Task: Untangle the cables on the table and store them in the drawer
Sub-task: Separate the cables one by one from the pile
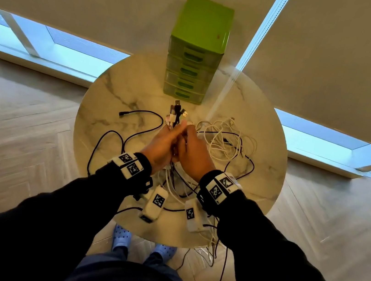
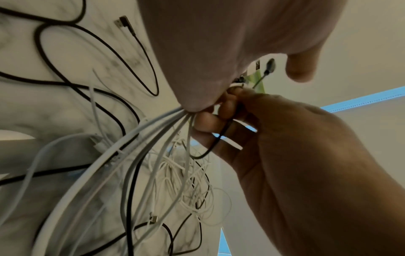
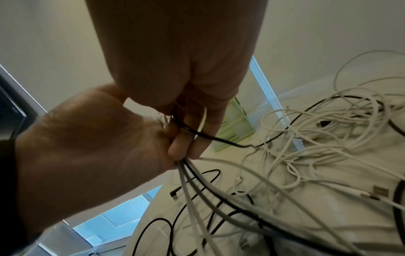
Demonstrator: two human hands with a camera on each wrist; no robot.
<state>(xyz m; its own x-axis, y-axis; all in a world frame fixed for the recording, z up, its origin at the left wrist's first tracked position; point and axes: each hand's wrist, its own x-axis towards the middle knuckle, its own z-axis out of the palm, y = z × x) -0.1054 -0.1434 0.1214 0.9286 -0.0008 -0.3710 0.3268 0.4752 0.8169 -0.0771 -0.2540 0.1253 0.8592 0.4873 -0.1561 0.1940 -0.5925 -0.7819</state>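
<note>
At the near edge of the round marble table (image 1: 104, 94), white and black cables (image 1: 174, 186) spill over the rim and hang toward the floor beside the person's feet. Above the middle of the table, the left hand (image 1: 161, 144) and the right hand (image 1: 193, 151) are pressed together around a bundle of cable ends. The left hand grips the bundle in its curled fingers, with plugs (image 1: 176, 113) sticking out past the fingertips toward the far edge. The right hand's fingers pinch a thin black cable (image 2: 219, 138) against that bundle.

To the right of the hands a loose heap of white cable (image 1: 225, 139) lies near the right edge. To the left a black cable (image 1: 144, 119) loops across bare marble, its angled plug (image 1: 122, 113) lying free toward the left edge, with open tabletop around it. At the far edge stands the green drawer unit (image 1: 190, 69), all drawers closed, a strip of bare marble between it and the plugs.

The left wrist view shows what the head view hides: the strands fanning out below the left palm (image 2: 219, 43) and the black cable crossing the right hand's fingers (image 2: 206, 121). The right wrist view shows the same black cable (image 3: 210, 136) leaving the grip toward the heap (image 3: 317, 124), and a USB plug (image 3: 381, 190) near the right side.
</note>
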